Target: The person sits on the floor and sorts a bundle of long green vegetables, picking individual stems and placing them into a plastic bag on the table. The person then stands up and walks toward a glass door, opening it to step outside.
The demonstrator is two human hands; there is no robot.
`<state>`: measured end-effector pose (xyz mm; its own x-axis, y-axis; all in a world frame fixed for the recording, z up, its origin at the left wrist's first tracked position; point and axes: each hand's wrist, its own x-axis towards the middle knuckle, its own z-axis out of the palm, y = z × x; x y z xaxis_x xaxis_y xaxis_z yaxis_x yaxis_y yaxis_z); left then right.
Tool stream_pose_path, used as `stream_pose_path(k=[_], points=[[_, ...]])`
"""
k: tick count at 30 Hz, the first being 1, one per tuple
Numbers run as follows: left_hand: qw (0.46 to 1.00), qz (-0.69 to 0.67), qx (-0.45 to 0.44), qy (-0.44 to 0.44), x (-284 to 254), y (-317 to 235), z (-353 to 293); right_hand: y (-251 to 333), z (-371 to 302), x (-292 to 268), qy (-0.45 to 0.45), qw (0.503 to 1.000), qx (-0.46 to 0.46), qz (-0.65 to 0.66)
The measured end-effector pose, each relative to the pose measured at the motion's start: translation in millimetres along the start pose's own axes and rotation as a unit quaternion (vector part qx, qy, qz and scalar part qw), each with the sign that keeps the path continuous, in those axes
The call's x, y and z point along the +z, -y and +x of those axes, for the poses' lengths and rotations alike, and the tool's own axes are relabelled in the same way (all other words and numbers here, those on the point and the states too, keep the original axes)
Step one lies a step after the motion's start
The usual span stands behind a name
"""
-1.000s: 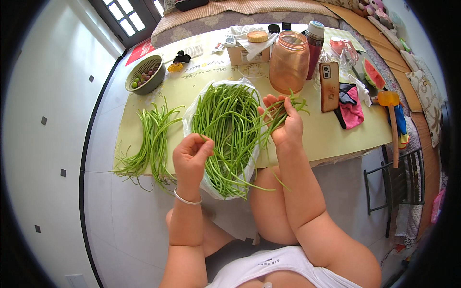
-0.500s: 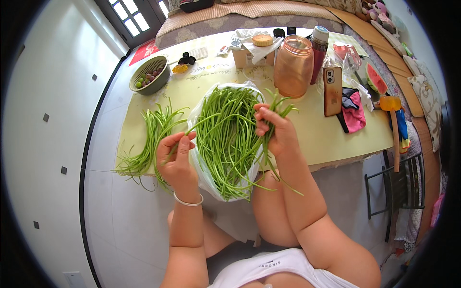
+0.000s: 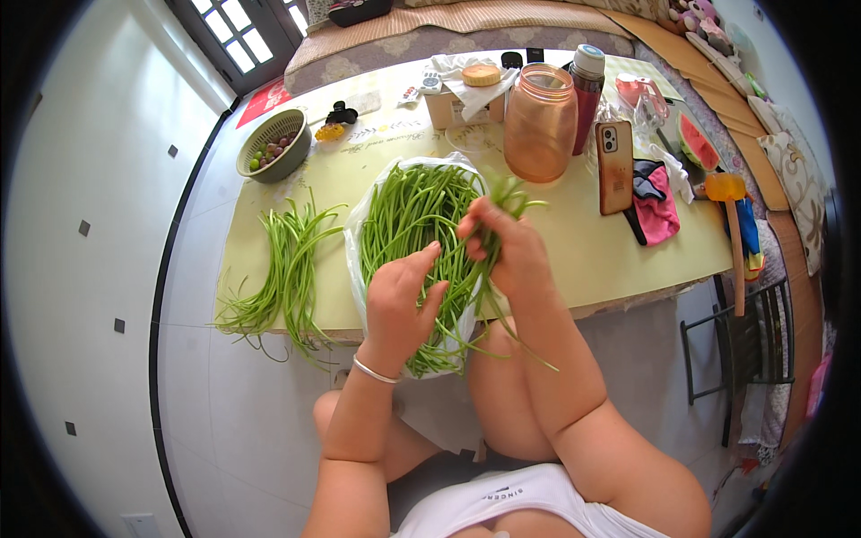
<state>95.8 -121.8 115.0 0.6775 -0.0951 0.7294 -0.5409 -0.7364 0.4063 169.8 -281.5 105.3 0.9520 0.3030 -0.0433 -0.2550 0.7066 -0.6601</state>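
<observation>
Green stems (image 3: 508,194) bunched in right hand (image 3: 516,247); left hand (image 3: 400,294) half-spread.

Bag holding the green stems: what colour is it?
White. The plastic bag shows best in the head view, along its rim around the green stems.

Dark cursive script stands on the pale yellow tablecloth (image 3: 583,255) near 12 o'clock, dark capitals on the white shirt (image 3: 499,496) near 6 o'clock, and illegible pale markings on the red mat (image 3: 264,101) between 10 and 11 o'clock.

Forearms (image 3: 578,363) extended forward, left hand (image 3: 401,294) loosely spread, right hand (image 3: 515,247) curled, perhaps tightly
</observation>
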Motion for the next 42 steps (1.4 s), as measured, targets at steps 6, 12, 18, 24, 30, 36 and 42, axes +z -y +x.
stream_pose_path(k=[6, 12, 18, 24, 30, 36, 42], points=[[0.961, -0.010, -0.132, 0.244, -6, 12, -15, 20, 16, -36, -0.135, 0.966, -0.079, 0.207], [0.967, -0.056, -0.123, 0.216, -2, 11, -16, 20, 15, -38, -0.105, 0.965, -0.045, 0.235], [0.957, -0.046, -0.152, 0.241, 1, 9, -18, 10, 17, -39, -0.027, 0.989, 0.052, 0.137], [0.978, 0.129, -0.085, 0.143, 1, 16, -14, 4, 15, -28, -0.043, 0.995, 0.058, 0.076], [0.952, 0.207, -0.154, 0.167, 2, 36, -23, -2, 17, -28, -0.013, 0.992, 0.099, 0.080], [0.979, 0.144, -0.126, 0.069, -4, 19, -10, 1, 11, -16, 0.012, 0.986, 0.153, -0.065], [0.992, 0.094, -0.044, 0.066, -7, -3, -5, -4, 13, -18, 0.019, 0.993, 0.115, 0.032]])
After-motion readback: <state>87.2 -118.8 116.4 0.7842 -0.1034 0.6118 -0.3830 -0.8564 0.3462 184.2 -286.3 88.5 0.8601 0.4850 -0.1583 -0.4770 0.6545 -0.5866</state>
